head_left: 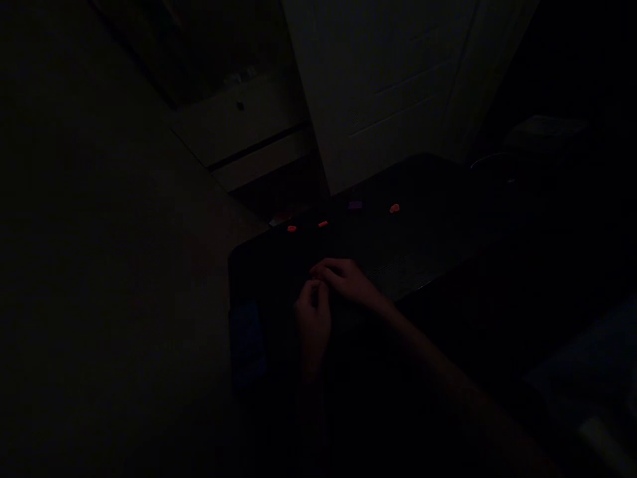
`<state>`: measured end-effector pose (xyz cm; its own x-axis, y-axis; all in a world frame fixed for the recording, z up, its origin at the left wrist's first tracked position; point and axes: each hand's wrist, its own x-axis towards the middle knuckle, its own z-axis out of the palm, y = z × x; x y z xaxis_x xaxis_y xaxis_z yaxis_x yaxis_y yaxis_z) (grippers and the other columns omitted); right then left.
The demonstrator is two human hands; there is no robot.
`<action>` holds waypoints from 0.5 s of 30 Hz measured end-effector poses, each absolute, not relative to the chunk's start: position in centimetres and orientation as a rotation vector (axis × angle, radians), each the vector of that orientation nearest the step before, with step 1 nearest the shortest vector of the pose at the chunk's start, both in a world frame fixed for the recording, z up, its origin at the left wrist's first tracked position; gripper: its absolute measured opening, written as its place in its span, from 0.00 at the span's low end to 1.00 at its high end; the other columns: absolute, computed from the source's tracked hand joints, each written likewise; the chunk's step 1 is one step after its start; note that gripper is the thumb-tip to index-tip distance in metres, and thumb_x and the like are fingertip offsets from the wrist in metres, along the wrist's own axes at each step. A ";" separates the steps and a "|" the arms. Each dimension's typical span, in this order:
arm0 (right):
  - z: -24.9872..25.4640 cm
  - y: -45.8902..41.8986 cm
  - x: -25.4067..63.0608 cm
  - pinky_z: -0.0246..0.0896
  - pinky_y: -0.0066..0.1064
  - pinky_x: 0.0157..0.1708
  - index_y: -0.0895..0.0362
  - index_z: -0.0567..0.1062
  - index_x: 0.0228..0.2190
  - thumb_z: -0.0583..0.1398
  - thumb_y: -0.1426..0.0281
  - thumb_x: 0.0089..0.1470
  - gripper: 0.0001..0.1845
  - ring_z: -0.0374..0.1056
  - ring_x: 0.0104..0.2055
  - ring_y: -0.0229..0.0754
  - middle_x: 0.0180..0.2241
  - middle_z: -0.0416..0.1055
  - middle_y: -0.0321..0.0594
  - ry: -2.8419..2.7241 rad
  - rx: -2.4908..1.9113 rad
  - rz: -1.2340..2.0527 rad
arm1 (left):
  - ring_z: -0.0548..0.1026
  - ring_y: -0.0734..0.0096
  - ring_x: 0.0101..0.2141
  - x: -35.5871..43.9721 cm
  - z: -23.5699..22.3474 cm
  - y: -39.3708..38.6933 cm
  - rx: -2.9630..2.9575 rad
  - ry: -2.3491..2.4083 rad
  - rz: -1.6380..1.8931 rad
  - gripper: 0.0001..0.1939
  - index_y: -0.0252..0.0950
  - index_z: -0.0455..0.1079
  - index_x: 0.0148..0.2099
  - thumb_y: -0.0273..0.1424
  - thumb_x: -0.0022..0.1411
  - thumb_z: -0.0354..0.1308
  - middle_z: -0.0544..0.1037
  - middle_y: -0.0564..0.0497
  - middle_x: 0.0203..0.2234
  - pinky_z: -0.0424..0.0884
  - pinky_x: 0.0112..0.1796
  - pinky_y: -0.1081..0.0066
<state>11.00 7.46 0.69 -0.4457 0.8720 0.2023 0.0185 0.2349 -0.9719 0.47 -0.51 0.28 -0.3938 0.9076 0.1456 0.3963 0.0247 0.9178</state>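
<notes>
Head view: it is so dark that the fingers could miss each other, or let a small thing slip, if one is there. A bump could push the left orange bit (291, 229), the orange stick (323, 224) or the purple block (355, 206) off the far side of the dark table (279, 265), as they sit near that edge; the right orange bit (395, 208) lies to their right. The left hand (312, 315) points away, fingers bent. Just past it, the right hand (351, 282) reaches in from the right, fingers curled. Their tips come close together, but I cannot tell if they pinch anything.
</notes>
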 end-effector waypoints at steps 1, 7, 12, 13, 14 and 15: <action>0.7 7.5 11.0 0.66 0.30 0.42 0.57 0.81 0.37 0.57 0.70 0.62 0.12 0.76 0.40 0.41 0.37 0.81 0.39 -1.692 -0.834 1.317 | 0.76 0.68 0.33 0.5 0.3 -0.5 1.319 1.808 1.360 0.11 0.37 0.72 0.37 0.38 0.66 0.54 0.78 0.51 0.30 0.69 0.34 0.73; 0.8 7.4 11.0 0.66 0.30 0.42 0.58 0.81 0.37 0.57 0.70 0.62 0.12 0.76 0.41 0.42 0.38 0.81 0.40 -1.691 -0.829 1.310 | 0.76 0.68 0.34 0.5 0.2 -0.5 1.304 1.824 1.333 0.10 0.38 0.72 0.39 0.38 0.67 0.54 0.78 0.51 0.31 0.69 0.34 0.72; 0.8 7.4 11.0 0.66 0.31 0.42 0.58 0.81 0.37 0.56 0.70 0.62 0.13 0.76 0.41 0.42 0.38 0.81 0.41 -1.681 -0.823 1.325 | 0.76 0.68 0.34 0.5 0.2 -0.5 1.313 1.828 1.339 0.11 0.38 0.72 0.38 0.38 0.67 0.54 0.78 0.51 0.31 0.69 0.35 0.72; 0.8 7.4 11.0 0.66 0.31 0.42 0.58 0.81 0.37 0.56 0.69 0.63 0.13 0.76 0.41 0.42 0.38 0.81 0.41 -1.684 -0.818 1.325 | 0.76 0.68 0.34 0.5 0.2 -0.5 1.311 1.831 1.341 0.11 0.38 0.72 0.37 0.38 0.67 0.54 0.77 0.51 0.31 0.69 0.35 0.72; 0.7 7.4 11.0 0.66 0.30 0.42 0.58 0.81 0.37 0.56 0.69 0.63 0.13 0.76 0.41 0.42 0.38 0.81 0.40 -1.688 -0.813 1.321 | 0.76 0.68 0.34 0.5 0.2 -0.5 1.308 1.831 1.346 0.10 0.38 0.72 0.38 0.38 0.67 0.54 0.77 0.51 0.31 0.69 0.35 0.72; 0.6 7.4 11.0 0.66 0.30 0.42 0.58 0.81 0.37 0.56 0.69 0.63 0.13 0.76 0.41 0.42 0.38 0.81 0.40 -1.690 -0.809 1.316 | 0.76 0.68 0.34 0.5 0.1 -0.5 1.309 1.827 1.349 0.10 0.38 0.72 0.38 0.37 0.67 0.54 0.78 0.52 0.31 0.69 0.35 0.73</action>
